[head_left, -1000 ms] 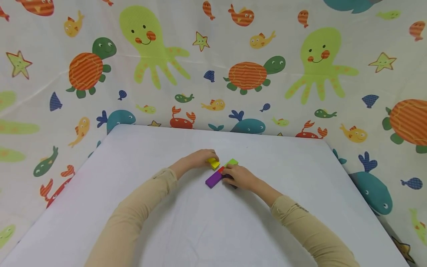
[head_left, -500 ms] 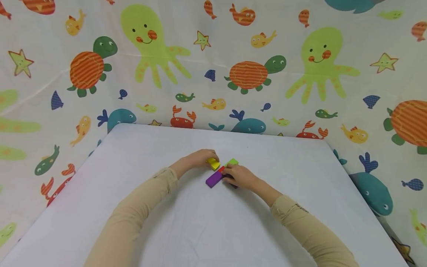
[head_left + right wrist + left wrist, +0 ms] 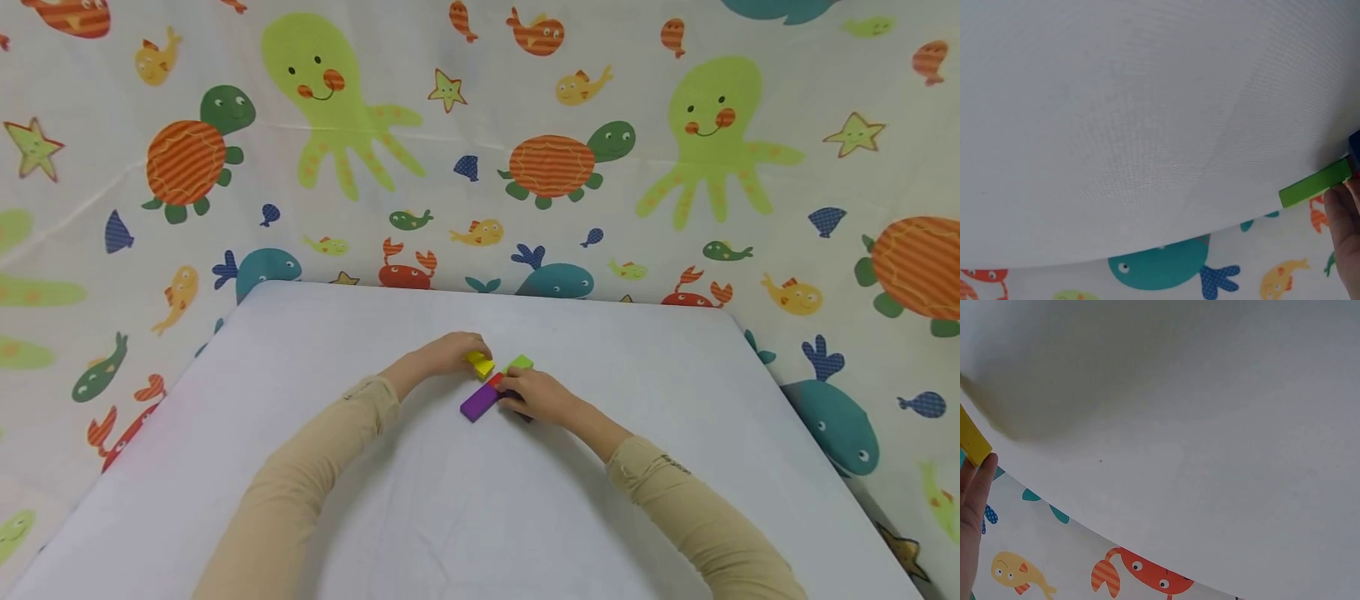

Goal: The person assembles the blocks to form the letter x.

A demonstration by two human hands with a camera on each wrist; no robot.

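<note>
In the head view my left hand grips a yellow block near the table's middle. The left wrist view shows one end of this yellow block above the fingertips. My right hand is curled over a dark blue block, mostly hidden under the palm in the head view. Beside its fingertips a small red patch of a block shows. A purple block lies towards the front left of it, and a light green block towards the back right, in a slanting row.
A white cloth covers the table. Behind and beside it hangs a curtain printed with sea animals. The table's back edge runs a short way beyond the hands.
</note>
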